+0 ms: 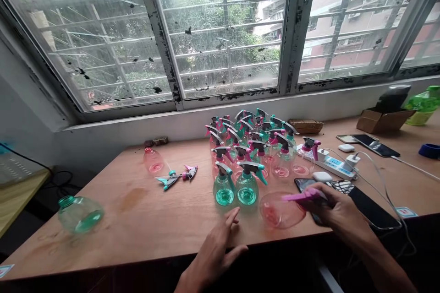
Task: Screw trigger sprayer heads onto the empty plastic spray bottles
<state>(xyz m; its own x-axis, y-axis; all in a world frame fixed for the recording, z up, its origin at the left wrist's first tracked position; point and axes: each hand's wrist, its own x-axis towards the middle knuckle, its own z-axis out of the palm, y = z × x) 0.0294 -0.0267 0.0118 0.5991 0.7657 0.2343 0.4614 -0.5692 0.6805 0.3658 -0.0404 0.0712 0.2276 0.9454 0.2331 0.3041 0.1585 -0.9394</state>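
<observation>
My right hand (pixel 330 203) is closed around the pink-trimmed spray head of a clear pink spray bottle (pixel 282 210), which is tipped on its side near the table's front edge. Left of it, my left hand (pixel 220 240) has its fingers stretched out and holds nothing. Just beyond both hands stand two green spray bottles (pixel 224 190), at the front of a tight group of several pink and green spray bottles (pixel 256 146) with their heads on. Off to the left lie two loose spray heads (pixel 177 177), a headless pink bottle (pixel 153 161) and a headless green bottle (pixel 79 214).
Phones and a dark tablet-like device (pixel 371 206) lie at the right, by a white power strip (pixel 335 165) with trailing cables. Farther back are a cardboard box (pixel 381 121), a blue ring (pixel 429 150) and a green container (pixel 421 112). A window sill borders the table's back.
</observation>
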